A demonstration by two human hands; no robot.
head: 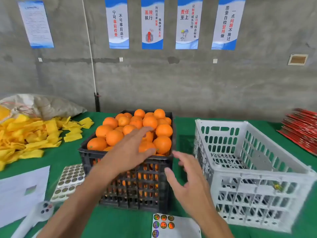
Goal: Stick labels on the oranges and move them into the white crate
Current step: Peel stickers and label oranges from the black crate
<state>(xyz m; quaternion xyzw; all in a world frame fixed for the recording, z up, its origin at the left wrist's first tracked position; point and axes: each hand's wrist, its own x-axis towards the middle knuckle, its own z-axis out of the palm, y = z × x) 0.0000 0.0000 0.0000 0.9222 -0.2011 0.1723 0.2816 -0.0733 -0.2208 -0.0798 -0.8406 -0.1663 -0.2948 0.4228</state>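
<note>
Fingers (145,133) of left hand (127,152) spread, empty, over oranges (135,127); right hand (187,181) open, empty. Best closed round one top fruit, clear of crate (257,169) rim.

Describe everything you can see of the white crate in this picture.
The white crate is a rectangular box that looks like moulded plastic, with slotted walls, a lattice floor and an open top. It stands upright on the green table, to the right of the black crate of oranges, with a gap between them. No oranges show inside it; a small yellowish scrap sits at its near wall. Neither hand touches it; the right hand hovers close to its left side.
</note>
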